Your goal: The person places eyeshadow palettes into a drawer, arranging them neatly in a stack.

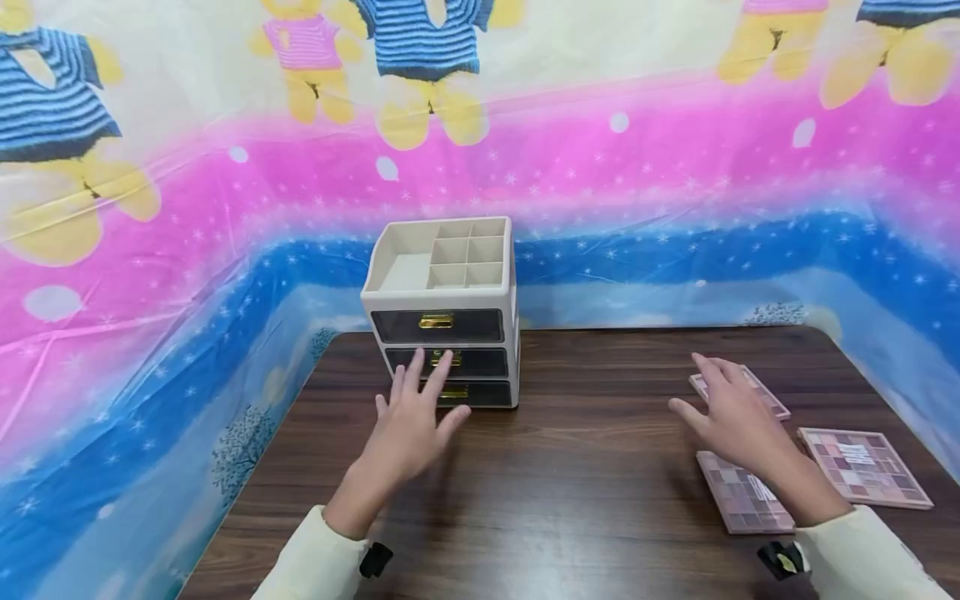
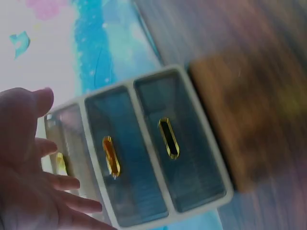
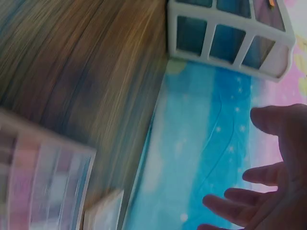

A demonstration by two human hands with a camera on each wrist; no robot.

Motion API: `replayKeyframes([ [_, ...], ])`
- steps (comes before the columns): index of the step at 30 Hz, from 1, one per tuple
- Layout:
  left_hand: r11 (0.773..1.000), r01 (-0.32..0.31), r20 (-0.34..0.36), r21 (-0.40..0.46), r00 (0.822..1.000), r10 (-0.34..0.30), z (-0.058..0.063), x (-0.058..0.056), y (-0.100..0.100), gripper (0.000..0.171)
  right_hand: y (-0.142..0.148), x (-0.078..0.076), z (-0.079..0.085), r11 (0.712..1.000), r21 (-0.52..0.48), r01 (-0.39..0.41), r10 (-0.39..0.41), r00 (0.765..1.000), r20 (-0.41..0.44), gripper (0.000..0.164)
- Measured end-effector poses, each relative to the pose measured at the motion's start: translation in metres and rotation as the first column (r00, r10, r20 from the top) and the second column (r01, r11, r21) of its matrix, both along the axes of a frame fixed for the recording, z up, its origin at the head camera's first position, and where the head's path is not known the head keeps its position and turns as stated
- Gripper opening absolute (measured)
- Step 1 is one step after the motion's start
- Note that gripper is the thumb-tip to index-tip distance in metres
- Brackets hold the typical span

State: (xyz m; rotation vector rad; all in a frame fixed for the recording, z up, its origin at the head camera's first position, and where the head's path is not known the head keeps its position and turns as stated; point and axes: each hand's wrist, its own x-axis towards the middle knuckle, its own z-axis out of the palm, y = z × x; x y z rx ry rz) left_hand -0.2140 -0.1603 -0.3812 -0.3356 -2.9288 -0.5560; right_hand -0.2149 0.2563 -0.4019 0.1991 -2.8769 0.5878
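A cream drawer organizer [image 1: 442, 308] with three dark see-through drawers and gold handles stands at the back of the table. My left hand [image 1: 408, 429] is spread in front of its lower drawers and holds nothing; in the left wrist view the fingers of the left hand [image 2: 43, 177] are before the drawer fronts. Over on the right, my right hand [image 1: 738, 421] hovers with fingers extended above the eyeshadow palettes, holding nothing. One palette [image 1: 765, 396] lies partly behind that hand, another [image 1: 742, 496] in front of it, and a third [image 1: 866, 468] farther right.
The dark wood table [image 1: 585, 500] reaches back to a colourful printed sheet [image 1: 637, 183] with bears on it, which hangs behind and at both sides. The organizer's top has an open tray [image 1: 408, 271] and several small compartments [image 1: 468, 250].
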Motion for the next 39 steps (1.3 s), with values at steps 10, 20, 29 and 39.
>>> replayKeyframes([
  [10,0.965,-0.062,-0.295,0.255,0.945,0.138,0.033,-0.028,-0.027,0.054,-0.053,-0.024,0.009,0.977,-0.203,-0.07,0.03,0.98,-0.195,0.058],
  [20,0.844,-0.115,-0.251,0.524,0.926,0.282,0.064,-0.08,-0.049,0.044,-0.114,-0.06,0.011,0.881,-0.456,-0.126,0.06,0.986,-0.155,0.045],
  [29,0.75,-0.145,-0.088,0.645,0.961,0.262,0.061,-0.096,-0.068,0.033,-0.179,-0.081,0.016,0.791,-0.583,-0.186,0.103,0.979,-0.173,0.042],
  [39,0.702,-0.132,-0.048,0.699,0.972,0.23,0.058,-0.095,-0.072,0.031,-0.211,-0.091,0.013,0.71,-0.697,-0.102,0.02,0.992,-0.125,0.034],
])
